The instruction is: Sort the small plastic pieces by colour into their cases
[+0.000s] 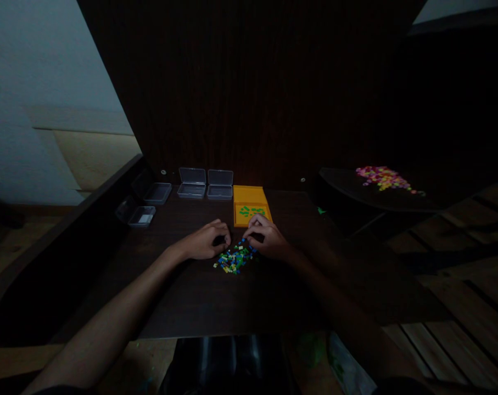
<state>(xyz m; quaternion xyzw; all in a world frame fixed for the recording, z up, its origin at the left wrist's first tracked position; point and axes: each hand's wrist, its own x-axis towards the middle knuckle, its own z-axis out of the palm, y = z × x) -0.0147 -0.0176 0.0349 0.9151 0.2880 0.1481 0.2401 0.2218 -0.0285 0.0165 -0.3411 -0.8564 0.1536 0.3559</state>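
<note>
A pile of small building bricks [237, 260] in green, blue, white and yellow lies on the dark desk between my hands. At its upper left edge my left hand [213, 240] rests with curled fingers; whatever is in them, if anything, is hidden. My right hand [268, 236] is at the pile's upper right, thumb and fingertips pinched beside a tiny blue brick [243, 240]; whether they hold it is too small to tell. Just behind the right hand stands an open yellow box [249, 194], with several green bricks [244, 210] scattered in its tray.
Two open clear plastic boxes [191, 191] [219, 192] stand left of the yellow box. Farther left are two more clear boxes [158, 193] [142, 216], the nearer with a white piece inside. Pink and yellow pieces [384, 178] are heaped on a side shelf at right. A dark panel [249, 99] rises behind.
</note>
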